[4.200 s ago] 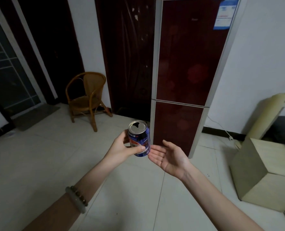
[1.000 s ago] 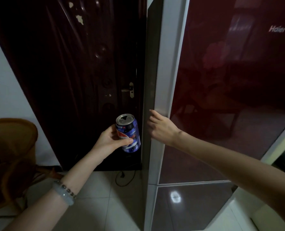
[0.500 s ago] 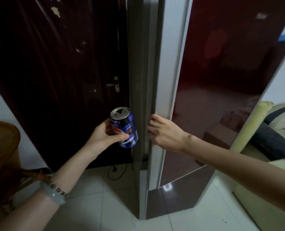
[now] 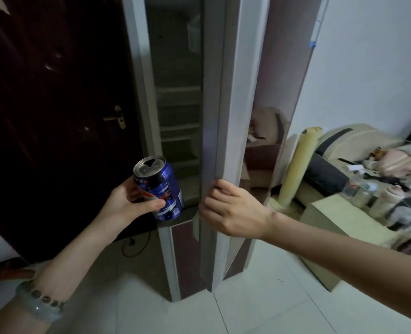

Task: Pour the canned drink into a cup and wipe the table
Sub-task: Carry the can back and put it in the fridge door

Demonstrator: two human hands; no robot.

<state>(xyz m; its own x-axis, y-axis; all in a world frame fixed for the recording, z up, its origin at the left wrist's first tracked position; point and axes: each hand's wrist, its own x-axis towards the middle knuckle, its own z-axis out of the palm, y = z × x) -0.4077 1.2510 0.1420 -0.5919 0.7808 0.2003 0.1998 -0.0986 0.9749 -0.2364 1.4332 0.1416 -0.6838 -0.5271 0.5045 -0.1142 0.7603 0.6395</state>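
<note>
Gripping can (image 4: 160,189) | left hand (image 4: 127,203) | thumb front, fingers behind

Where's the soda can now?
In the head view, the blue can is left of centre, held in the left hand, beside the right hand gripping the edge of the open fridge door.

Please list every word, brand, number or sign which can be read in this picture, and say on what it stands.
No text can be read here.
On the can: white lettering, too blurred to read.
On the fridge door: only the blue corner of a label shows, no letters legible.
</note>
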